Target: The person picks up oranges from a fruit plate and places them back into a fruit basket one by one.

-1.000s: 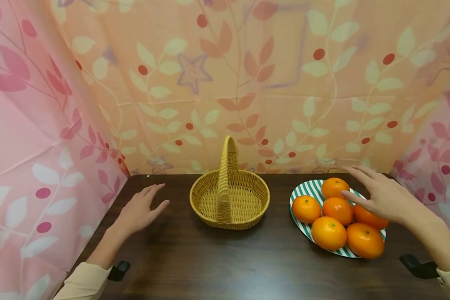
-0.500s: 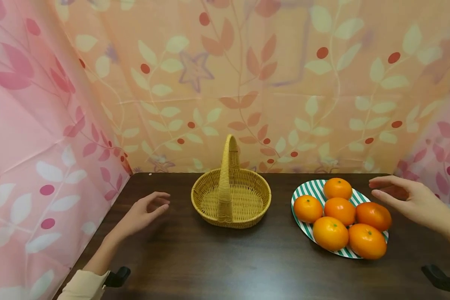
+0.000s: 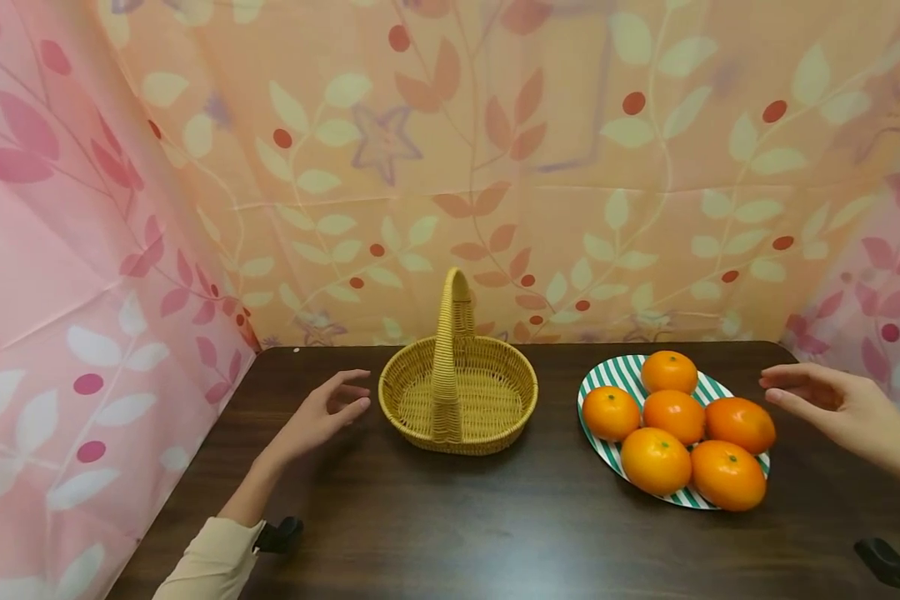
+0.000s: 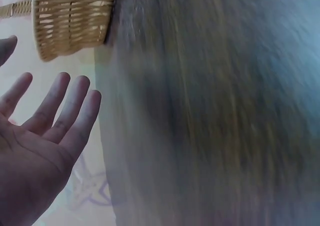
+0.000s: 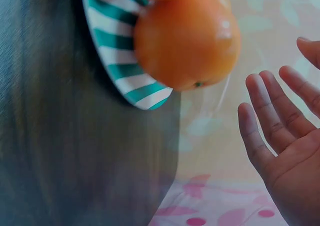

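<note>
A yellow wicker basket point(image 3: 495, 392) with a tall arched handle stands at the middle of the table; nothing lies in it. My left hand point(image 3: 322, 421) hovers just left of its rim, fingers relaxed and holding nothing. In the left wrist view the left hand point(image 4: 40, 151) has its fingers spread near the basket point(image 4: 72, 20). On the right, a green-and-white striped plate point(image 3: 621, 371) bears several oranges point(image 3: 673, 417). My right hand point(image 3: 858, 417) is in the air right of the plate, apart from the oranges and holding nothing. The right wrist view shows its loosely extended fingers point(image 5: 272, 116) near an orange point(image 5: 187, 43).
The dark wooden table point(image 3: 450, 533) reaches back to a patterned cloth point(image 3: 480, 167). Pink cloth point(image 3: 67, 333) hangs along the left side, with more at the right. Black wrist mounts point(image 3: 279, 533) sit under both forearms.
My left hand has moved right, closer to the basket. The right hand has drawn back from above the oranges to the right of the plate. Basket and oranges stay in place.
</note>
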`<state>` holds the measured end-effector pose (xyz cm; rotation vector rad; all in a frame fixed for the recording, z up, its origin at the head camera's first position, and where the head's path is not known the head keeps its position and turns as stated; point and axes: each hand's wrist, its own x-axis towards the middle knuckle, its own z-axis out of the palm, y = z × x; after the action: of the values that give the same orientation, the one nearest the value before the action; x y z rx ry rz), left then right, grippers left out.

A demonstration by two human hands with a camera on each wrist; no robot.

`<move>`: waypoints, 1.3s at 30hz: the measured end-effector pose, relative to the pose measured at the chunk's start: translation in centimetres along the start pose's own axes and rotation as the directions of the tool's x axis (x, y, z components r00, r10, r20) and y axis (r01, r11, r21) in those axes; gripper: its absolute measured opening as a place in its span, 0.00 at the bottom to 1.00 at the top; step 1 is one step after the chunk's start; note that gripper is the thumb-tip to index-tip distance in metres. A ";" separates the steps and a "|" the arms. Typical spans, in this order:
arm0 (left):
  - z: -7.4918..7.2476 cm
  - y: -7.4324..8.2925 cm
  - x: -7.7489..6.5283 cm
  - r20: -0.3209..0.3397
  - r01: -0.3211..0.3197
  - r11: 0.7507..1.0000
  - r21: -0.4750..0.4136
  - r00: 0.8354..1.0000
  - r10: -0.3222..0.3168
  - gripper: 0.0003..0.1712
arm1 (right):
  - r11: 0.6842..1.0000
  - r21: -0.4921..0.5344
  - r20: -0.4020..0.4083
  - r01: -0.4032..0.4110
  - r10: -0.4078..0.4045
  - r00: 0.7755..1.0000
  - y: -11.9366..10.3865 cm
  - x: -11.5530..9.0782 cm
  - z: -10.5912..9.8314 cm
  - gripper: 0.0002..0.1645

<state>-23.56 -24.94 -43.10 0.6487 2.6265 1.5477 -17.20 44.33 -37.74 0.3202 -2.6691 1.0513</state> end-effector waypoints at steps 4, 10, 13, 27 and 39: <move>0.5 0.0 0.5 0.032 -0.009 1.000 -0.011 0.999 0.009 0.29 | 0.997 0.078 0.005 0.025 -0.026 1.000 1.3 -0.4 0.2 0.18; 1.0 -0.2 0.6 0.072 -0.012 1.000 -0.017 0.997 0.014 0.31 | 0.987 0.159 0.066 0.025 -0.036 0.997 2.9 -1.0 0.4 0.25; 1.2 -0.4 0.5 0.088 -0.023 1.000 -0.021 0.996 0.025 0.33 | 0.981 0.192 0.139 0.035 -0.062 0.988 3.5 -1.1 0.6 0.31; 1.8 -0.3 0.6 0.110 -0.033 0.998 -0.058 0.993 0.039 0.41 | 0.960 0.278 0.302 0.035 -0.121 0.946 4.9 -0.8 1.6 0.45; 1.5 -0.5 0.4 0.147 0.002 0.995 -0.097 0.989 0.012 0.45 | 0.957 0.287 0.337 -0.037 -0.065 0.939 5.0 -0.5 2.3 0.36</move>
<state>-23.77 -23.76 -44.19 0.7326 2.4288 1.5527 -18.55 46.34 -42.68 0.6334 -2.7954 1.5108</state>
